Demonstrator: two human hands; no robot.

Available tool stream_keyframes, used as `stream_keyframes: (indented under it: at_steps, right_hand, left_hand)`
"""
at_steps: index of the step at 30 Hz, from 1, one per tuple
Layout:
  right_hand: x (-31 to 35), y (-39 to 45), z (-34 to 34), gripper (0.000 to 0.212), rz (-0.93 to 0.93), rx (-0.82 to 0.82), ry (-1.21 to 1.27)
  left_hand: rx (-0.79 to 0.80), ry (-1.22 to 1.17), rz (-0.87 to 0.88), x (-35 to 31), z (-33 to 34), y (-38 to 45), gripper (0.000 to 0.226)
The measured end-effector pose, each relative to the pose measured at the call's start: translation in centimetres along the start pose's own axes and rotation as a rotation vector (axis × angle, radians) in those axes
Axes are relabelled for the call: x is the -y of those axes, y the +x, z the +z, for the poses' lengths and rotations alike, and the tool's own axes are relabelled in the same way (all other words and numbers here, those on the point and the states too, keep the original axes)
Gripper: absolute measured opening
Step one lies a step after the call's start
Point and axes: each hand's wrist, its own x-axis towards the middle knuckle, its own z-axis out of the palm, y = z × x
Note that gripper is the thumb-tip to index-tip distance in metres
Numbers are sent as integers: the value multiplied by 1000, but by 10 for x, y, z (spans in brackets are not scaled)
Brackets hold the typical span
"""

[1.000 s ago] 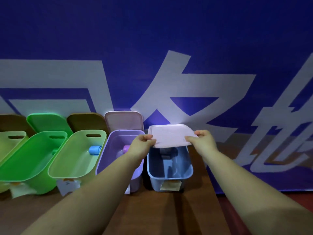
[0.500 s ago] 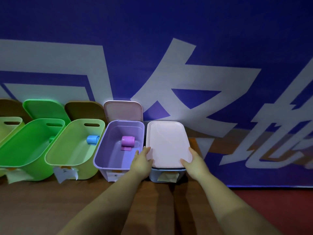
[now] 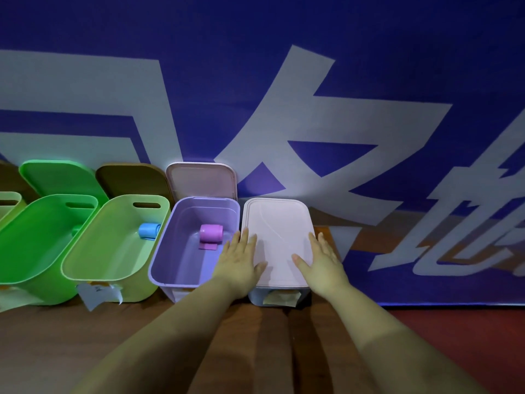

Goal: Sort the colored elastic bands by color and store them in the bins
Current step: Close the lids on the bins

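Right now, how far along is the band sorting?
Done: pink lid covers the blue bin; purple roll lies in the purple bin. In hand: left hand and right hand press that lid flat. Left: other bins uncovered; blue roll sits in the light green bin.

A staged sorting station, not a home; a huge blue banner (image 3: 369,66) with large pale characters fills the whole backdrop; a row of pastel plastic bins (image 3: 110,243) with paper labels (image 3: 98,292) stands on a wooden counter (image 3: 56,345) against it, their lids (image 3: 200,179) propped behind; red floor (image 3: 468,331) shows at right.
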Motion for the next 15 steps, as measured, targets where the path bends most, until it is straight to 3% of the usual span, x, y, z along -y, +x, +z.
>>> stream_keyframes:
  at_steps: [4, 9, 13, 15]
  right_hand:
    - [2, 3, 8, 80, -28, 78, -97]
    - [-9, 2, 9, 83, -60, 86, -156]
    - [-8, 0, 15, 84, -59, 103, -191]
    - [-8, 1, 16, 83, -56, 103, -224]
  left_hand:
    - [140, 16, -34, -4, 15, 8, 80]
    - [107, 91, 2, -2, 26, 5, 86]
    - [73, 147, 30, 0, 29, 0, 126]
    - [58, 160, 28, -2, 31, 2, 122]
